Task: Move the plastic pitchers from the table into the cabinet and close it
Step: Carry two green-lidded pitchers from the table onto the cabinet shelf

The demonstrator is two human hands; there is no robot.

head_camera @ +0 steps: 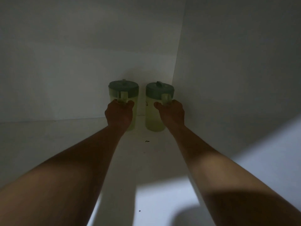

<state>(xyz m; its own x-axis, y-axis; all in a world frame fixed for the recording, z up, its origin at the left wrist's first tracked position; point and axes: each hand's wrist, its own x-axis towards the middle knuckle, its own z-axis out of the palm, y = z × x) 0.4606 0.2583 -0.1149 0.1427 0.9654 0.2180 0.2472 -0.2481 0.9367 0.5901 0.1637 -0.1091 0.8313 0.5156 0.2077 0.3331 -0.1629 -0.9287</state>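
Two pale green plastic pitchers with dark green lids stand upright side by side deep inside a dim white cabinet, near its back right corner. My left hand [119, 114] is wrapped around the handle of the left pitcher [123, 92]. My right hand [171, 112] grips the handle of the right pitcher [154, 115]. Both pitchers rest on the cabinet floor [143, 160], with a narrow gap between them. My hands hide much of the left pitcher's body and the right side of the other one.
The cabinet's back wall [81, 79] and right side wall [236, 70] close in behind and beside the pitchers. Small dark specks [147, 141] lie on the floor in front of them. Bare floor stretches to the left of the left pitcher.
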